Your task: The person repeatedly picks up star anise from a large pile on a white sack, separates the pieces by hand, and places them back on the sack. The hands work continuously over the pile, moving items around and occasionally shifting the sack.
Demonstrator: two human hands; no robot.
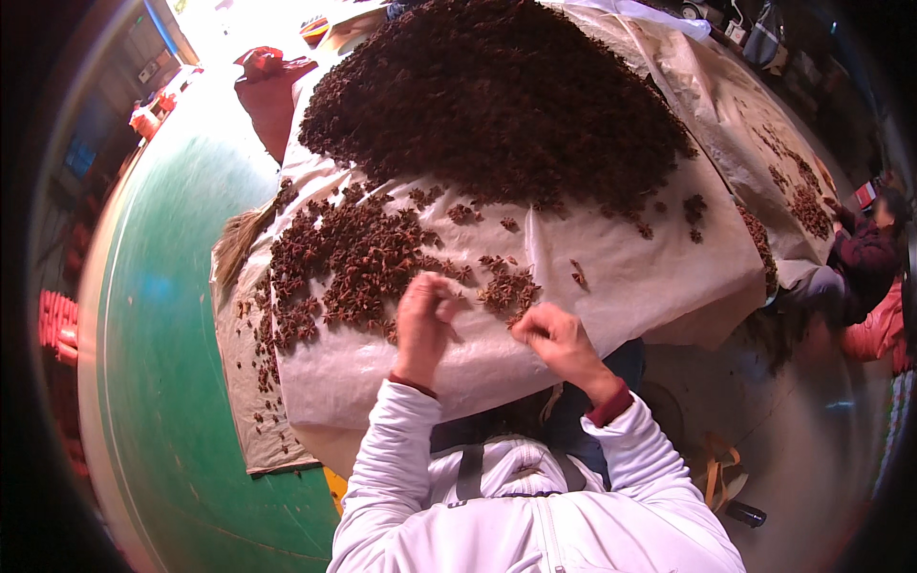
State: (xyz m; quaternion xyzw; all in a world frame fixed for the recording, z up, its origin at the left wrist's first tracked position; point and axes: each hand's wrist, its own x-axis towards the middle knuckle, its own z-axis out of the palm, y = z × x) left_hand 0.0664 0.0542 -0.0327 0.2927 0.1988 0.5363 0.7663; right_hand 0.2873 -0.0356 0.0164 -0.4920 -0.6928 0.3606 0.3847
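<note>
Dried star anise lies on a pale plastic sheet (pixel 473 383) in front of me. My left hand (pixel 423 319), blurred and with fingers curled, is over the right edge of a loose spread of star anise (pixel 372 261). Whether anything is between its fingers cannot be made out. At the near edge of a small cluster of star anise (pixel 507 285) are the bent fingertips of my right hand (pixel 562 340); its grip is hidden. Beyond both hands rises a large dark heap of star anise (pixel 494 100). A few loose pods (pixel 579 274) lie right of the cluster.
A straw broom (pixel 240 240) rests by the sheet's left edge, above a lower cloth (pixel 240 415) with scattered pods. A red sack (pixel 269 97) stands at the far left. To the right, another person (pixel 863 251) sits beside more star anise (pixel 809 211).
</note>
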